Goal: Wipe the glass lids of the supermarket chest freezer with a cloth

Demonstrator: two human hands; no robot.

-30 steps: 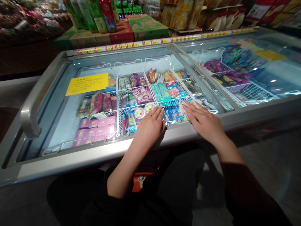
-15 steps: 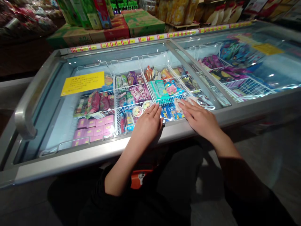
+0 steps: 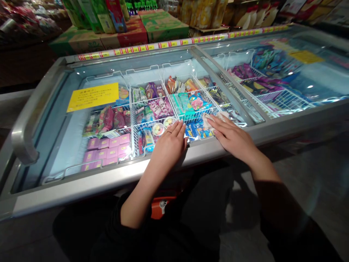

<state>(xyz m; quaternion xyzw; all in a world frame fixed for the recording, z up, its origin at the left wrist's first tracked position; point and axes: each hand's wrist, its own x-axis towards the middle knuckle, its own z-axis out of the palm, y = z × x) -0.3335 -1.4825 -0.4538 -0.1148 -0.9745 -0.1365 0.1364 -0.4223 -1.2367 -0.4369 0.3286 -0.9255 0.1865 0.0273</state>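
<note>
- At the left, a grey handle (image 3: pixel 23 138) stands up from the frame of the chest freezer (image 3: pixel 81 185), whose pale rim runs along the near side.
- Just right of it, the glass lid (image 3: pixel 64 145) covers wire baskets of packets.
- A yellow notice (image 3: pixel 92 97) lies on the left part of this glass, its print too blurred to read.
- Beyond the freezer, at the far left, green bottles (image 3: pixel 87 16) stand on printed cartons (image 3: pixel 163 27).
- Nearer, pink boxes (image 3: pixel 109 151) sit in rows under the glass.
- A strip of price labels (image 3: pixel 152 48) follows the freezer's far edge.
- 2 round cups (image 3: pixel 157 129) show side by side beneath the glass, just beyond the left hand (image 3: pixel 170 141).
- That hand lies flat at the near edge of the lid, fingers straight and together, 1 ring on a finger; whether anything is under its palm cannot be seen.
- To its right, the white cloth (image 3: pixel 206 123) lies on the near part of the glass, partly hidden.
- The right hand (image 3: pixel 231 136) rests flat over this cloth, fingers together and extended, with cloth showing on both sides of them.
- Farther right, beyond a grey bar (image 3: pixel 226 82), purple packets (image 3: pixel 244 71) fill a basket, and a 2nd yellow sheet (image 3: pixel 307 56) lies at the far right.
</note>
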